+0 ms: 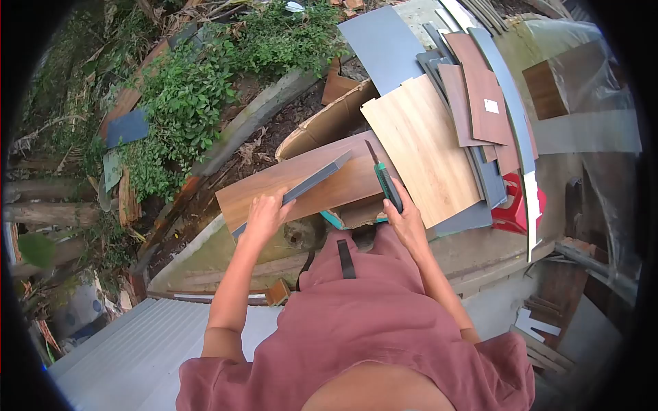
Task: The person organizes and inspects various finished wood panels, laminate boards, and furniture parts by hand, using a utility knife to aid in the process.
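Note:
My left hand [265, 214] is closed around a narrow grey strip [317, 177], which slants up to the right over a brown wood-grain board [274, 183]. In my right hand [407, 214] is a green and black handled cutting tool [387, 185], its thin dark blade pointing up and left, close to the board's right part. The blade and the strip's far end are apart. Just right of the tool lies a light wood-grain board [421, 147]. Under the brown board, an open cardboard box [327, 123] shows partly.
Stacked boards [478, 96] and a long pale strip [504, 89] lie at the upper right, beside a red plastic object [510, 205]. Green plants [185, 109] and a concrete edge [257, 113] are at the upper left. Corrugated sheeting [151, 349] is at the lower left.

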`<action>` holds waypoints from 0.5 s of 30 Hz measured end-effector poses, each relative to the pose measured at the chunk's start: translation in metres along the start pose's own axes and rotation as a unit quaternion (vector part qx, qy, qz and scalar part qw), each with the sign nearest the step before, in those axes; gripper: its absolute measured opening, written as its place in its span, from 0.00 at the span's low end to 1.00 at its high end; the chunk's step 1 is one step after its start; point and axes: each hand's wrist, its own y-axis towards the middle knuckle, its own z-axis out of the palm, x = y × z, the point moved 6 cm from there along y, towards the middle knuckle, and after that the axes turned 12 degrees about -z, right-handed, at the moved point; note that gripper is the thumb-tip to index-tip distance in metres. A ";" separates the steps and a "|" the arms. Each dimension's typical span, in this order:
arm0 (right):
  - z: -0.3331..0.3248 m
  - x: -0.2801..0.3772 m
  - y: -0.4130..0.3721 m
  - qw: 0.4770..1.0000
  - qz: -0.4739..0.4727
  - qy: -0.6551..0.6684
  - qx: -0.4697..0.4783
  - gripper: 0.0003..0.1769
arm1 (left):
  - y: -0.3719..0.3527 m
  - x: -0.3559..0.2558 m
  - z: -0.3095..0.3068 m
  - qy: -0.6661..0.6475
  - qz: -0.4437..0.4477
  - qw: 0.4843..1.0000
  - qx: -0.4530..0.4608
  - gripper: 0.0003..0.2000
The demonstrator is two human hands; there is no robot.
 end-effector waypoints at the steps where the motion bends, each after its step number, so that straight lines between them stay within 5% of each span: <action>1: 0.011 0.010 -0.004 1.000 0.001 -0.021 0.012 0.27 | 0.010 0.000 0.004 0.009 0.010 1.000 0.023 0.14; 8: 0.045 -0.009 -0.007 0.996 -0.043 0.021 -0.081 0.25 | 0.052 -0.021 0.013 0.067 0.106 0.991 0.055 0.14; 15: 0.049 -0.045 0.012 0.982 -0.149 0.010 -0.117 0.26 | 0.064 -0.032 0.010 0.088 0.059 0.991 0.087 0.17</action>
